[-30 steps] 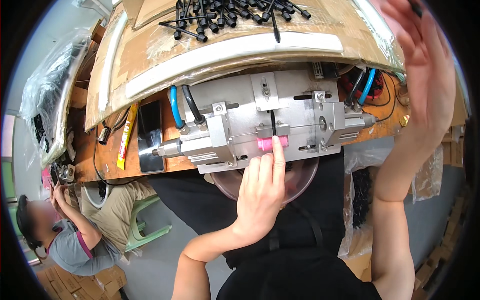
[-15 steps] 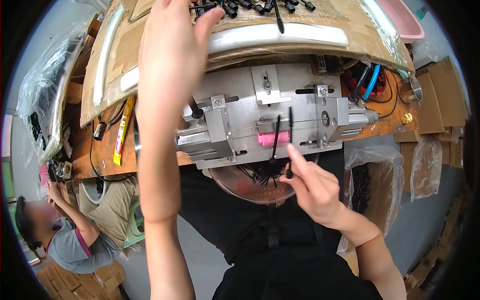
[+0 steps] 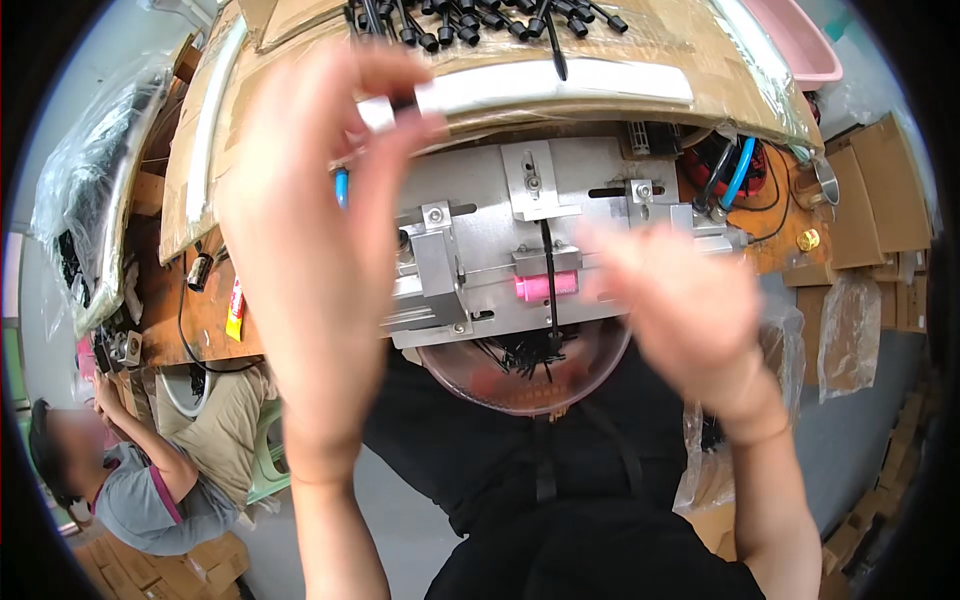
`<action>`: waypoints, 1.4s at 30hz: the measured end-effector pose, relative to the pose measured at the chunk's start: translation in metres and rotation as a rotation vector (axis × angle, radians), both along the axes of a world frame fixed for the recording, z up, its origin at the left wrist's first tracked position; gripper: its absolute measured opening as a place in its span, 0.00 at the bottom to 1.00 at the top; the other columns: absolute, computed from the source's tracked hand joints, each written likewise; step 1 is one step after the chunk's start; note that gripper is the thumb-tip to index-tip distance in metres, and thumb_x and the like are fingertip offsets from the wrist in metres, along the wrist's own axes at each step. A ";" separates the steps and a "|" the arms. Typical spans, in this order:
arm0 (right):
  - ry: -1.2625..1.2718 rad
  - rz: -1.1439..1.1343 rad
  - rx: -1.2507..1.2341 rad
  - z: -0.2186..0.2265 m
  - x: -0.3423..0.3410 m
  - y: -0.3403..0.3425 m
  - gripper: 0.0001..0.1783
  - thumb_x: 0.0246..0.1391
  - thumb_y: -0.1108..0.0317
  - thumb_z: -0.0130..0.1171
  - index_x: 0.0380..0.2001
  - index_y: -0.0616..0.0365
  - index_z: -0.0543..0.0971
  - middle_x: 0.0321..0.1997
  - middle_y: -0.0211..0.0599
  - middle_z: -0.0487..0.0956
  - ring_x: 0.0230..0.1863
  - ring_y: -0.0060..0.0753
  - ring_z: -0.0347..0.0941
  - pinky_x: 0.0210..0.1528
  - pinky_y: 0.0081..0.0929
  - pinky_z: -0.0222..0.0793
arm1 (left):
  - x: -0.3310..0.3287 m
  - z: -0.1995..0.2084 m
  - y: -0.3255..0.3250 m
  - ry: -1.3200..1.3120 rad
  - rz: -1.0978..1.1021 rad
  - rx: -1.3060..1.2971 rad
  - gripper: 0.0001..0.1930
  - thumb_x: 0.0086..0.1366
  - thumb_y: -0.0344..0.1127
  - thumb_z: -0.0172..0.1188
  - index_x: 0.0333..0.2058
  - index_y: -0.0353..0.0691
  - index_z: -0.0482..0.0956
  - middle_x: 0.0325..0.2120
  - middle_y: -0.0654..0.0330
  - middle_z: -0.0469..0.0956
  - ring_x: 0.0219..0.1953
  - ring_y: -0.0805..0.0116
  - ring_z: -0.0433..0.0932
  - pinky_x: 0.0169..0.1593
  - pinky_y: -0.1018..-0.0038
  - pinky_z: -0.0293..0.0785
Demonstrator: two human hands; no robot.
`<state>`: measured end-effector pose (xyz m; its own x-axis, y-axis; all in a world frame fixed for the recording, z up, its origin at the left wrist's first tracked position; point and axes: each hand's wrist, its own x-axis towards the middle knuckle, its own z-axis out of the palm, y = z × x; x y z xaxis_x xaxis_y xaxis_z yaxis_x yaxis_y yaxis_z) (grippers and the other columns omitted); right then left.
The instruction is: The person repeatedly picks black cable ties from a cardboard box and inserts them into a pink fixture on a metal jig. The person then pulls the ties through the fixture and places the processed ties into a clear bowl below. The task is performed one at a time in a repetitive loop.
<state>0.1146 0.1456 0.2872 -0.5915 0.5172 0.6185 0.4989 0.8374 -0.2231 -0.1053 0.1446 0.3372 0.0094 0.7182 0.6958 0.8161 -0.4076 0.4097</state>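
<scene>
My left hand is raised over the left part of the metal fixture, in front of the cardboard-covered shelf. Its thumb and fingers close around a small black piece that looks like the end of a black wand; motion blurs it. My right hand hovers over the fixture's right side, its fingers too smeared to show a grip. Between the hands, a slim black wand lies across the pink block on the metal fixture, its near end reaching over the bowl.
Below the fixture's front edge sits a translucent bowl of black wands. Several black capped wands lie on the cardboard at the back. A yellow tube lies at left. A co-worker sits at far left.
My left hand has pulled back from the wand pile. My right hand has moved right and up; the wand it held no longer shows. The wand on the pink block now lies straighter.
</scene>
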 end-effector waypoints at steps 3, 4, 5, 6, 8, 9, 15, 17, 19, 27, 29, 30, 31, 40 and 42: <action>-0.168 -0.085 0.363 0.054 -0.018 0.082 0.12 0.49 0.77 0.60 0.39 0.61 0.82 0.32 0.41 0.82 0.30 0.34 0.79 0.29 0.26 0.73 | 0.024 -0.036 -0.064 0.058 -0.034 -0.045 0.30 0.49 0.20 0.66 0.54 0.32 0.73 0.32 0.60 0.75 0.32 0.67 0.72 0.39 0.73 0.70; -0.313 -0.113 0.440 0.067 -0.023 0.119 0.08 0.53 0.70 0.58 0.37 0.57 0.82 0.32 0.41 0.82 0.32 0.37 0.79 0.30 0.30 0.74 | 0.034 -0.052 -0.076 0.086 -0.046 -0.112 0.37 0.46 0.19 0.67 0.60 0.31 0.71 0.35 0.57 0.76 0.33 0.64 0.74 0.41 0.70 0.72; -0.418 -0.117 0.389 0.075 -0.032 0.130 0.09 0.55 0.67 0.58 0.37 0.58 0.82 0.34 0.43 0.83 0.35 0.38 0.81 0.33 0.29 0.75 | 0.041 -0.066 -0.089 0.122 -0.022 -0.210 0.39 0.46 0.19 0.67 0.62 0.30 0.68 0.34 0.57 0.75 0.31 0.65 0.72 0.39 0.71 0.71; -0.537 -0.145 0.343 0.091 -0.033 0.138 0.10 0.57 0.65 0.59 0.36 0.60 0.82 0.35 0.45 0.83 0.38 0.39 0.82 0.36 0.29 0.76 | 0.050 -0.074 -0.092 0.130 -0.082 -0.238 0.37 0.49 0.19 0.64 0.62 0.27 0.66 0.33 0.57 0.73 0.31 0.65 0.71 0.39 0.72 0.70; -0.529 -0.090 0.306 0.105 -0.036 0.140 0.09 0.55 0.67 0.59 0.34 0.60 0.83 0.34 0.45 0.83 0.35 0.41 0.81 0.34 0.30 0.75 | 0.062 -0.086 -0.100 0.269 -0.095 -0.306 0.35 0.52 0.21 0.60 0.62 0.24 0.64 0.33 0.57 0.70 0.32 0.66 0.69 0.40 0.73 0.70; -0.518 -0.049 0.286 0.106 -0.040 0.143 0.08 0.54 0.69 0.58 0.33 0.60 0.83 0.33 0.45 0.83 0.34 0.41 0.81 0.34 0.30 0.75 | 0.065 -0.092 -0.101 0.280 -0.075 -0.356 0.36 0.53 0.21 0.61 0.63 0.25 0.63 0.34 0.57 0.69 0.33 0.64 0.69 0.41 0.71 0.70; 0.328 0.010 -0.318 0.105 -0.021 0.116 0.12 0.52 0.77 0.60 0.41 0.62 0.82 0.32 0.43 0.84 0.28 0.32 0.79 0.34 0.29 0.75 | 0.078 -0.106 -0.092 0.330 -0.035 -0.396 0.36 0.54 0.22 0.60 0.64 0.25 0.60 0.34 0.57 0.67 0.35 0.64 0.68 0.43 0.71 0.70; 0.439 0.006 -0.351 0.096 -0.009 0.099 0.12 0.53 0.76 0.60 0.43 0.62 0.81 0.35 0.43 0.84 0.31 0.30 0.80 0.32 0.25 0.72 | 0.074 -0.109 -0.093 0.406 0.006 -0.385 0.36 0.54 0.23 0.57 0.63 0.22 0.60 0.34 0.59 0.68 0.34 0.67 0.68 0.42 0.75 0.71; 0.399 0.053 -0.273 0.087 0.034 0.089 0.11 0.57 0.74 0.58 0.44 0.64 0.79 0.41 0.43 0.84 0.36 0.25 0.80 0.27 0.17 0.66 | 0.075 -0.101 -0.094 0.394 -0.023 -0.431 0.35 0.54 0.24 0.58 0.63 0.23 0.61 0.34 0.58 0.68 0.34 0.66 0.68 0.43 0.75 0.71; 0.340 0.085 -0.352 -0.025 0.013 -0.055 0.22 0.39 0.93 0.61 0.40 0.67 0.76 0.35 0.50 0.83 0.32 0.37 0.81 0.33 0.26 0.79 | -0.009 -0.028 0.006 0.199 0.109 0.007 0.15 0.59 0.25 0.61 0.47 0.37 0.79 0.32 0.59 0.75 0.32 0.67 0.71 0.37 0.71 0.71; 0.241 -0.029 -0.329 -0.044 0.004 -0.068 0.28 0.43 0.92 0.61 0.51 0.70 0.75 0.33 0.45 0.83 0.30 0.33 0.82 0.34 0.24 0.80 | -0.030 -0.002 0.042 0.204 0.171 -0.121 0.15 0.59 0.30 0.64 0.45 0.37 0.79 0.32 0.61 0.75 0.29 0.72 0.69 0.36 0.73 0.70; 0.250 -0.029 -0.317 -0.056 0.000 -0.070 0.32 0.42 0.90 0.62 0.55 0.72 0.73 0.32 0.43 0.82 0.30 0.32 0.82 0.33 0.24 0.78 | -0.037 0.010 0.051 0.192 0.183 -0.277 0.15 0.59 0.31 0.66 0.45 0.36 0.80 0.30 0.62 0.75 0.28 0.74 0.68 0.36 0.75 0.70; 0.207 -0.038 -0.324 -0.061 -0.004 -0.072 0.32 0.41 0.90 0.63 0.55 0.72 0.74 0.31 0.43 0.82 0.29 0.32 0.82 0.32 0.24 0.78 | -0.050 0.013 0.058 0.211 0.156 -0.334 0.14 0.59 0.31 0.65 0.45 0.36 0.80 0.29 0.63 0.75 0.28 0.75 0.68 0.35 0.75 0.69; 0.146 -0.022 -0.328 -0.076 -0.012 -0.060 0.34 0.39 0.84 0.67 0.56 0.68 0.75 0.33 0.40 0.83 0.29 0.34 0.80 0.30 0.26 0.75 | -0.061 0.010 0.050 0.108 0.081 -0.339 0.09 0.63 0.28 0.61 0.41 0.35 0.81 0.26 0.64 0.75 0.30 0.74 0.72 0.37 0.78 0.69; 0.112 -0.035 -0.317 -0.073 -0.009 -0.059 0.35 0.40 0.81 0.69 0.56 0.67 0.74 0.34 0.40 0.82 0.28 0.34 0.79 0.29 0.27 0.74 | -0.052 0.012 0.030 0.062 0.092 -0.287 0.07 0.63 0.24 0.56 0.39 0.36 0.81 0.28 0.57 0.76 0.31 0.64 0.75 0.38 0.72 0.70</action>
<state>0.1053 0.0862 0.2139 -0.5073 0.7128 0.4844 0.4835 0.7007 -0.5247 -0.1568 0.1745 0.3493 -0.0287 0.8851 0.4645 0.8716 -0.2054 0.4452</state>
